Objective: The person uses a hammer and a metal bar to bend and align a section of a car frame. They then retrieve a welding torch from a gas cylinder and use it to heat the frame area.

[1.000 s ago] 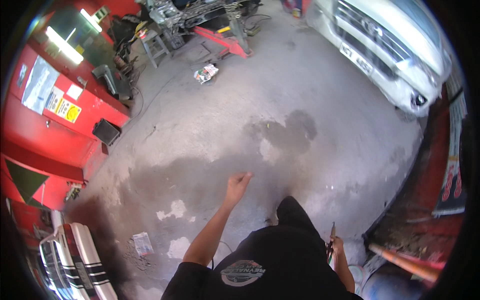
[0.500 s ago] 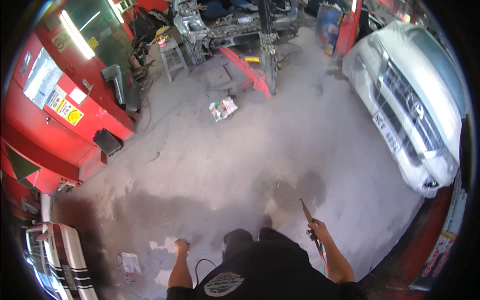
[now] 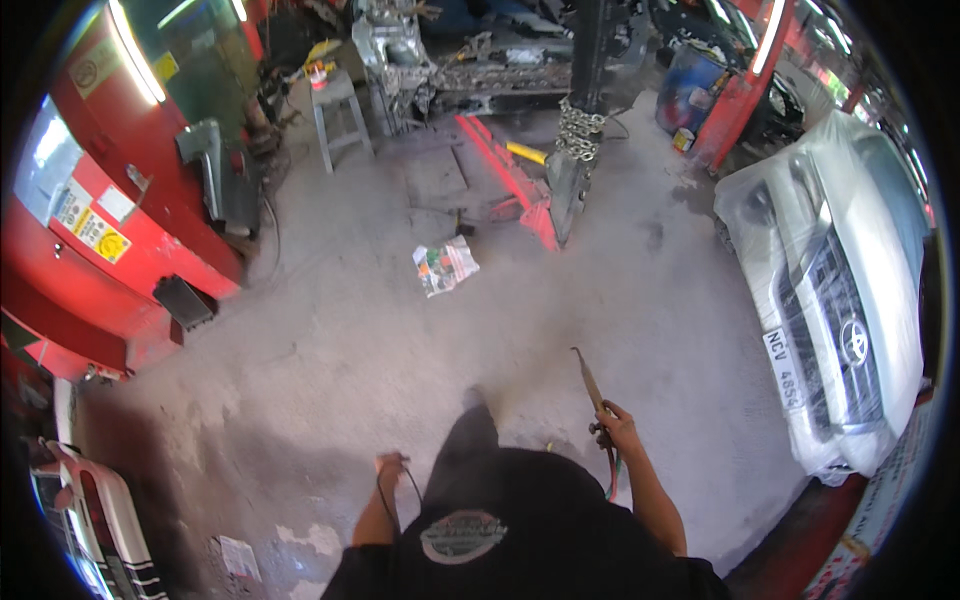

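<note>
In my right hand [image 3: 618,428] is a gas torch [image 3: 590,383], held by its handle. Its thin bent tip points forward over the grey floor. Red and green hoses [image 3: 613,474] trail from it back toward my body. My left hand [image 3: 391,464] hangs low on the left side with its fingers curled. A thin black cable [image 3: 414,486] loops right beside those fingers; whether they grip it is not clear.
Ahead lie a plastic bag [image 3: 446,267] and a red steel beam [image 3: 500,170] by a chain-wrapped post [image 3: 578,135]. Beyond is a stripped car body [image 3: 395,50], with a grey stool [image 3: 343,115] beside it. A plastic-covered car [image 3: 800,230] stands right; a striped bumper [image 3: 105,500] sits lower left.
I have stepped forward, so the bag, post and covered car appear nearer. The torch stays in my right hand, its tip now farther ahead. The black cable now shows beside my left fingers.
</note>
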`<state>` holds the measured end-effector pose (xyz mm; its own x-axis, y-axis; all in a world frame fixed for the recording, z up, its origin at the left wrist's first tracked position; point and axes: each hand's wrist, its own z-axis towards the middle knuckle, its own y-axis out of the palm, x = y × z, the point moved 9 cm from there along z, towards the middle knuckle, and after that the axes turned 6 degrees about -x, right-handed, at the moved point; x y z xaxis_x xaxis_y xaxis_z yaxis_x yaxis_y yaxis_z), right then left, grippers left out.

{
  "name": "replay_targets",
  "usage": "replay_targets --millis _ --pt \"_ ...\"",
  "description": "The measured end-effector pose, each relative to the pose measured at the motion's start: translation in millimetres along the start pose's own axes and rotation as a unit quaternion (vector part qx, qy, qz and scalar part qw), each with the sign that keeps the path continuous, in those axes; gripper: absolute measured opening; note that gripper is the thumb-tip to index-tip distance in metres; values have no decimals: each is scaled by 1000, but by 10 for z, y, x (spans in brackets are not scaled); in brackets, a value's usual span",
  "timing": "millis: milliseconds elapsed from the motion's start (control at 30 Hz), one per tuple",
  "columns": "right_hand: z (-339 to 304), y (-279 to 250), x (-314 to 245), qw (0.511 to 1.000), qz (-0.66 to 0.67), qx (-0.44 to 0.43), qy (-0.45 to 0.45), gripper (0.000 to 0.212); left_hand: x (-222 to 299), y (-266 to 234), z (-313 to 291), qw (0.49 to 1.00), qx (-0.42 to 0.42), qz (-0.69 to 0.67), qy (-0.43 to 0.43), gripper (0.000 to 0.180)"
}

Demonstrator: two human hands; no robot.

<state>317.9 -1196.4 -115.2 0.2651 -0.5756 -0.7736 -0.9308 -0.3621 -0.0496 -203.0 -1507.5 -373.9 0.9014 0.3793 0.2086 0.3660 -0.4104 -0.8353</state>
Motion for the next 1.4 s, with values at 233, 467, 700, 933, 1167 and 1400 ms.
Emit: replay_targets --millis 233,467,700,933,1167,1400 --pt "911 -1 -554 988 97 105 58 38 -14 -2533 2218 820 46 -561 -105 17" --pt "2067 -344 -703 978 124 112 124 16 1512 -5116 3866 800 119 -586 52 22" --pt "3808 -1017 -1313 972 -54 93 207 20 3102 -7868 4550 831 244 -458 202 19" --pt "4987 -1343 -2386 985 -11 58 161 65 3931 -9769 5256 826 386 -219 348 12" --pt "5181 -1084 -3514 973 -144 123 135 61 4376 -10852 7274 845 355 -129 378 11" --pt "5147 -1015 -3073 973 -85 167 137 40 4273 -11272 10205 918 281 0 281 16"
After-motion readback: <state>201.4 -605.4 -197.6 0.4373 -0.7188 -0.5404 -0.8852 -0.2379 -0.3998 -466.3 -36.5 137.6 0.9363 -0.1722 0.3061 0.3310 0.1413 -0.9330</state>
